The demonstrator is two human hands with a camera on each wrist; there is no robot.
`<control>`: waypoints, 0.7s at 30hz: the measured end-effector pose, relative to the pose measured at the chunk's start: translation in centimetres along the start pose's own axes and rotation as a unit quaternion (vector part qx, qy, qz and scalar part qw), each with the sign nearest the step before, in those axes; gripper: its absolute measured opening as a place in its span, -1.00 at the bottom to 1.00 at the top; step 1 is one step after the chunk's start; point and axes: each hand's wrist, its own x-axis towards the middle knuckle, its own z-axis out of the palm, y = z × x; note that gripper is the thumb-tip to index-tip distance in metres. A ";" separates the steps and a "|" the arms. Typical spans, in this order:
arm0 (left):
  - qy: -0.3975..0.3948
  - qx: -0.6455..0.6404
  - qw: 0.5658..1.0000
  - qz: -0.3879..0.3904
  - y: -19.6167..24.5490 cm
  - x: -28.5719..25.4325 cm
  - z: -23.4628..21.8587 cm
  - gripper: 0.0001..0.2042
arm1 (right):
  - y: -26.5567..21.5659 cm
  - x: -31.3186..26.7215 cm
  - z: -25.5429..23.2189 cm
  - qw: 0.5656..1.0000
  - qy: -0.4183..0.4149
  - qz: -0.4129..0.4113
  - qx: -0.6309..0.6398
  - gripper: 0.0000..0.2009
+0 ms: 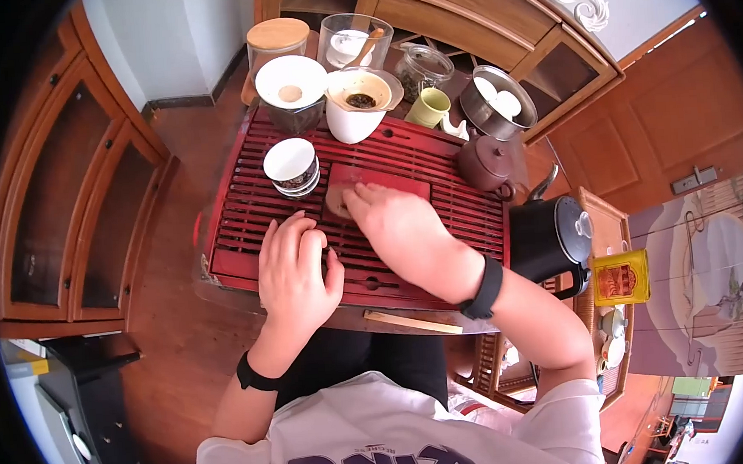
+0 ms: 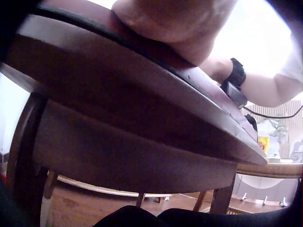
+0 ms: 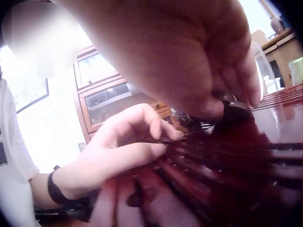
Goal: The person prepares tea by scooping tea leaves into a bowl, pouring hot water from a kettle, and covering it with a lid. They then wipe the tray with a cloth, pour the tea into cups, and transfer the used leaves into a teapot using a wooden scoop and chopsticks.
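Note:
My right hand [image 1: 396,222] reaches over the red slatted tea tray [image 1: 238,202], its fingertips pinching a small brown rounded piece [image 1: 337,203] low at the tray's middle. In the right wrist view this brown piece [image 3: 236,109] looks dark with a shiny edge; the fingers cover much of it, and I cannot tell its kind. My left hand [image 1: 297,262] rests at the tray's near left part, fingers loosely bent and holding nothing. Just beyond the left hand stand stacked small cups [image 1: 291,165], white inside with dark patterned sides.
Along the tray's far side stand a strainer on a white pitcher [image 1: 352,123], a white-topped dark vessel [image 1: 291,88] and a green cup [image 1: 429,108]. At the right are a brown clay teapot [image 1: 485,161] and a black kettle [image 1: 550,238]. A wooden strip [image 1: 411,321] lies at the near edge.

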 end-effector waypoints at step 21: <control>0.005 0.018 1.000 0.011 0.0 -0.3 0.1 -0.79 | 3.8 -6.6 -0.4 0.993 0.040 0.061 -0.096 -0.75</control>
